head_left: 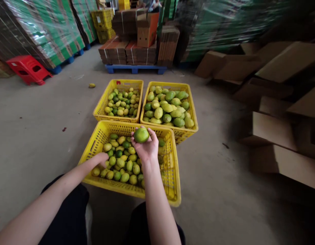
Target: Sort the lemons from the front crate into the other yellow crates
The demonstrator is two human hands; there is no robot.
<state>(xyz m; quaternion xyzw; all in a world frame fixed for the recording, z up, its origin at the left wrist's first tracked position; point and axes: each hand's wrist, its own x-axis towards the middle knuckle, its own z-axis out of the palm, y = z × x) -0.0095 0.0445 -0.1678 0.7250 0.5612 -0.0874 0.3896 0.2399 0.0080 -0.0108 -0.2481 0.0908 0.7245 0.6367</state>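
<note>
My right hand [146, 147] is raised above the near yellow crate [176, 177], palm up, with its fingers wrapped round a green lemon [141, 135]. At the crate's left side my left hand [102, 158] reaches down among the lemons [125, 163]; its fingertips point downward and are mostly hidden, so its grip cannot be made out. These lemons range from yellow to dark green and lie loose in the crate. My right hand and forearm cover part of them.
Two more yellow crates touch behind: smaller lemons in the left crate [95, 110], larger ones in the right crate [195, 127]. A stray lemon [92, 85] and red stool [28, 68] are left; a blue pallet [134, 69] with cardboard stands behind, cardboard boxes [272, 129] right.
</note>
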